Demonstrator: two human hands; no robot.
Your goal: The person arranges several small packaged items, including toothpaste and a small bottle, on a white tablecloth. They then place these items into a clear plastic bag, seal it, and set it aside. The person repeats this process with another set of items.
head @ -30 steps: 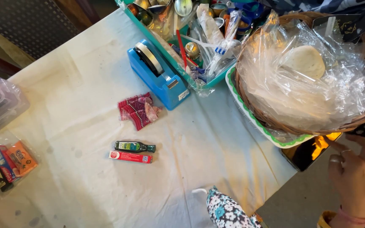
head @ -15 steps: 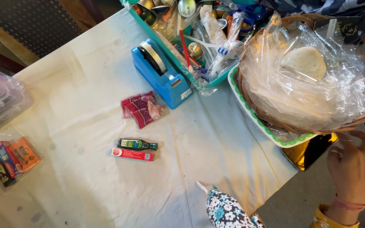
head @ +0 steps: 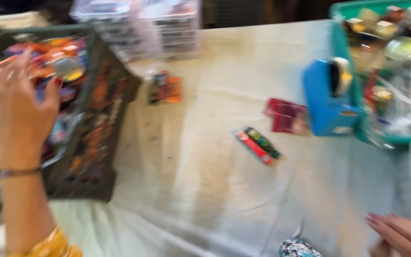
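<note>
Crate (head: 98, 143), dark and packed with bright orange and red packets (head: 48, 59), sits at the left edge of the white tablecloth (head: 191, 181); the view is blurred, so the packets cannot be told apart. Left hand (head: 17, 109) is raised just in front of the crate's upper part, back toward the camera, fingers spread and thumb out, pinching nothing that I can make out; whether it touches the packets cannot be told. A thin bracelet circles its wrist, and a yellow cuff shows lower down. Right hand (head: 403, 233) lies low at the bottom right corner, only partly in view, fingers stretched out flat and loose near the cloth's edge, holding nothing. Just left of it is a small patterned pouch (head: 298, 247). Mid-table lie a red and green tube pair (head: 258, 145), a red packet (head: 286, 116) and a blue tape dispenser (head: 329, 102), touching a teal tray (head: 346, 52) of clutter. Clear boxes (head: 162, 24) stand at the far edge, a small packet bundle (head: 165, 88) before them
</note>
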